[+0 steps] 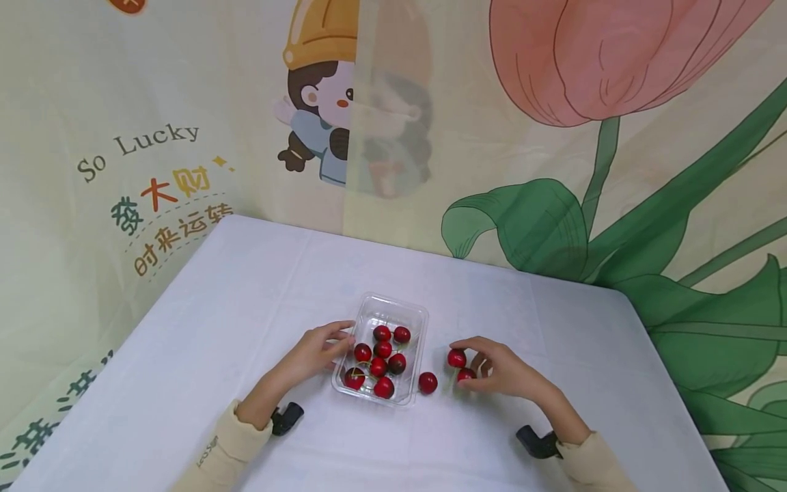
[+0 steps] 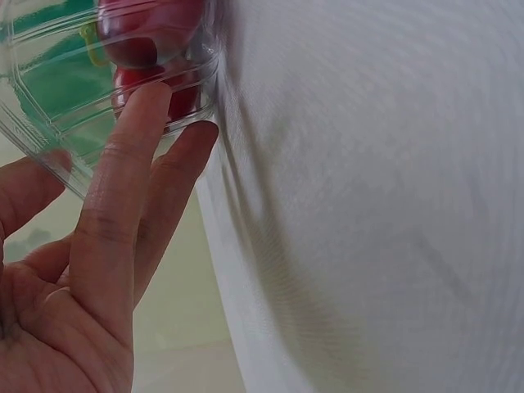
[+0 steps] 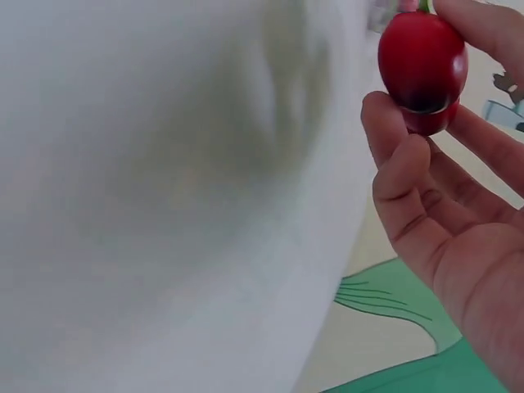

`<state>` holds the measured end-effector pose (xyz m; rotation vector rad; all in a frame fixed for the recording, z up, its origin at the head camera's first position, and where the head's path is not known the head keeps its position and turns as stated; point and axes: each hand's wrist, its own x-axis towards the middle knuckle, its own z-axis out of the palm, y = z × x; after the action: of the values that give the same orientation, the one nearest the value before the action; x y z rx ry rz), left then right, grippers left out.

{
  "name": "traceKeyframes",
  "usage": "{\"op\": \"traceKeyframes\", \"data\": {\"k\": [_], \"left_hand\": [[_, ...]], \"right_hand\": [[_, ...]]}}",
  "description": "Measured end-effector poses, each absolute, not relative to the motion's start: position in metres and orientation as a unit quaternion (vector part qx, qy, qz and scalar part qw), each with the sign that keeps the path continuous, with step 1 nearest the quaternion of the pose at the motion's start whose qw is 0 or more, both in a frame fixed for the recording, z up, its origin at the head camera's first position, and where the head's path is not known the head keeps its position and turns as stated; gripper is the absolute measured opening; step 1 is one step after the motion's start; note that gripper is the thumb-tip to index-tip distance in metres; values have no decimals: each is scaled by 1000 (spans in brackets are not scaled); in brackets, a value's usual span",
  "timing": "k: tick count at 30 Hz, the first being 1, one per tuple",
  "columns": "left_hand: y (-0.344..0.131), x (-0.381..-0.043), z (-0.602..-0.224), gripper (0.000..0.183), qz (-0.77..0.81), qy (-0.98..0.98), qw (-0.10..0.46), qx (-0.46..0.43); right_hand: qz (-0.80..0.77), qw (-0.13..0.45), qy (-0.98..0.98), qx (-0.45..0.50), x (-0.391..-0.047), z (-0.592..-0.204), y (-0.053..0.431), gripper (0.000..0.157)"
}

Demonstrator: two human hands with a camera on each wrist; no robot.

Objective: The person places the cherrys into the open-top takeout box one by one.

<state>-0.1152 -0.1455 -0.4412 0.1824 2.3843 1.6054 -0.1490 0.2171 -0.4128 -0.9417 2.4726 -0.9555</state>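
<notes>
My left hand (image 1: 321, 352) rests at the left side of a clear plastic box (image 1: 393, 303), its fingers extended against the wall and rim. Inside lie several dark red cherries (image 1: 382, 348), some with green stems. In the left wrist view the fingertips touch the box wall (image 2: 74, 131), with cherries (image 2: 151, 33) showing through it. To the right of the box, my right hand (image 1: 501, 369) holds two cherries between thumb and fingers; one cherry (image 3: 422, 61) partly covers the other cherry (image 3: 431, 120) in the right wrist view.
A single loose cherry (image 1: 427, 383) lies on the white-covered table (image 1: 295, 273) beside the box's right wall. Behind the table hangs a printed cloth (image 1: 467, 164) with a large tulip and a cartoon figure. Dark wrist-worn devices (image 1: 536, 443) sit at both cuffs.
</notes>
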Motion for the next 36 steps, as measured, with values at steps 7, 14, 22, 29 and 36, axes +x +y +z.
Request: {"op": "traceKeyframes", "data": {"k": [7, 14, 22, 29, 36], "left_hand": [[-146, -117, -444, 50, 551, 822, 130, 64], [-146, -116, -445, 50, 551, 822, 131, 64], [-147, -117, -444, 49, 555, 818, 131, 78], [-147, -118, -445, 48, 558, 815, 127, 89], [-148, -118, -444, 49, 555, 817, 131, 86]], "right_hand": [[-357, 155, 860, -330, -160, -390, 206, 62], [-391, 161, 829, -366, -165, -379, 178, 59], [-380, 173, 812, -408, -159, -374, 132, 61], [-343, 156, 815, -441, -159, -380, 102, 57], [-314, 177, 819, -447, -156, -391, 85, 58]]}}
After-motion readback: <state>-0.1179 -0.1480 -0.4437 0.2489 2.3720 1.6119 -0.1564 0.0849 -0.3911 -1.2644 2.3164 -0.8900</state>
